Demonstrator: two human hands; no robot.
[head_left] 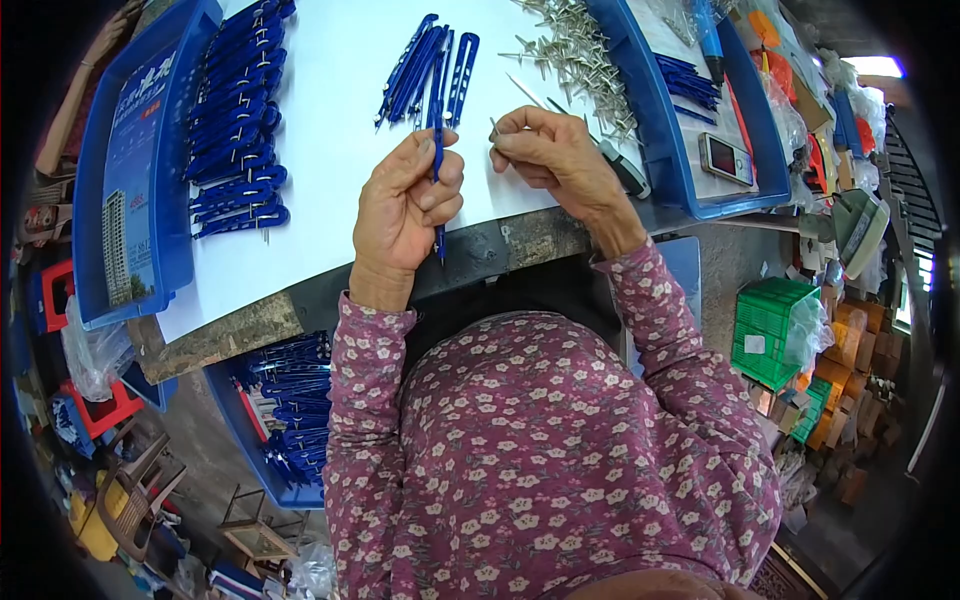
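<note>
My left hand (405, 210) is closed around a slim, pointed blue plastic piece (440, 240), held upright at the table's near edge. Just to the right, the fingertips of my right hand (560, 160) pinch a small silver metal pin (494, 127). Beyond my left hand lies a small heap of blue strips with holes (412, 75) on the white sheet (340, 120). A loose pile of silver metal pins (580, 60) spreads out past my right hand. Next to that hand rests a dark green-handled tool (622, 168), partly hidden by it.
Stacked blue pieces (235, 120) line the table's left side, beside a blue tray (180, 170). At the right, another blue tray (655, 130) holds a mobile phone (726, 160) and blue strips (688, 80). Below the table's left edge, a blue crate (235, 420) contains more blue pieces.
</note>
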